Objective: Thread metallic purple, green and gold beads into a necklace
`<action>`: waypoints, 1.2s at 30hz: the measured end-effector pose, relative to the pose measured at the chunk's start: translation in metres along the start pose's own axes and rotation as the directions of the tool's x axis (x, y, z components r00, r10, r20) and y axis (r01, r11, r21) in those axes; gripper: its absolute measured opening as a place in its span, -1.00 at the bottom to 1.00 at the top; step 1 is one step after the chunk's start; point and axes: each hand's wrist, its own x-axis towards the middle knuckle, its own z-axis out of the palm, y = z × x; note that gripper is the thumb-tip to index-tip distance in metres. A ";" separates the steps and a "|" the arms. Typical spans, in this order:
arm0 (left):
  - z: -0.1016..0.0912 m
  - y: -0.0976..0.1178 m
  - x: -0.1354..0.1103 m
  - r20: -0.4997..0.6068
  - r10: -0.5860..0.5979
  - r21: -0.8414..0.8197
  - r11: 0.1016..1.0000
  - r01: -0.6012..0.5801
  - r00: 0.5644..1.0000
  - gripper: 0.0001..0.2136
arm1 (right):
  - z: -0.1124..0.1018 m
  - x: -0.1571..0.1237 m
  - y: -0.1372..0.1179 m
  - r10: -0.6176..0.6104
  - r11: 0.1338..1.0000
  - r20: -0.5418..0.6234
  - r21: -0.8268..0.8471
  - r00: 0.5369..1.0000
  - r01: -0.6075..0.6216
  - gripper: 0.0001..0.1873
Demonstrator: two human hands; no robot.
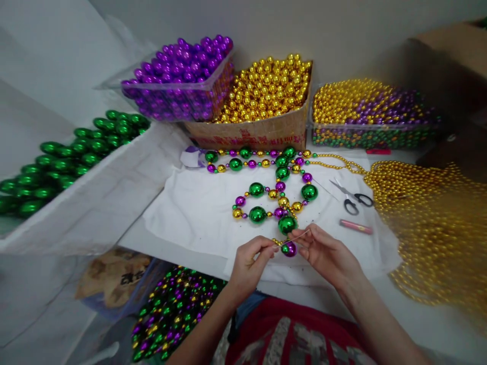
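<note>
Over the near part of the white cloth, my left hand (254,257) pinches a thin string of small gold beads. My right hand (323,248) is closed at the fingertips on a thin pale thread (302,235) that stretches between both hands. Just beneath the thread sit a purple bead (290,249) and a small green one. Beyond the hands, a bead necklace (257,215) of large green, purple and gold balls lies looped on the cloth (201,203). Its far end joins thin gold bead strands (331,161).
Black-handled scissors (352,199) and a red lighter (355,226) lie to the right, beside piled gold bead strands (426,218). Behind stand a purple-bead bin (171,87), a cardboard box (247,134) of gold beads and a small-bead bin (373,126). Green beads (68,162) fill a white box at left.
</note>
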 end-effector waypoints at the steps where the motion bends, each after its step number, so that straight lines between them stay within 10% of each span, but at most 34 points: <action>1: 0.001 -0.001 -0.002 -0.003 -0.015 -0.019 1.000 0.015 1.000 -0.83 | 0.000 0.002 0.002 0.005 1.000 -0.002 0.002 1.000 -0.005 -0.87; 22: -0.011 -0.002 -0.003 0.103 -0.140 -0.284 0.945 0.164 0.985 -0.78 | 0.000 0.008 0.010 0.013 0.997 -0.027 0.077 1.000 -0.011 -0.85; 28: -0.004 0.007 -0.010 0.167 -0.181 -0.864 0.446 0.233 0.969 -0.79 | -0.002 0.006 0.005 0.035 0.993 -0.047 0.115 0.998 -0.029 -0.80; 36: 0.016 -0.025 -0.007 0.247 -0.450 -0.966 -0.040 0.257 0.858 -0.78 | -0.010 0.025 0.016 0.051 0.992 -0.147 0.125 0.988 -0.033 -0.70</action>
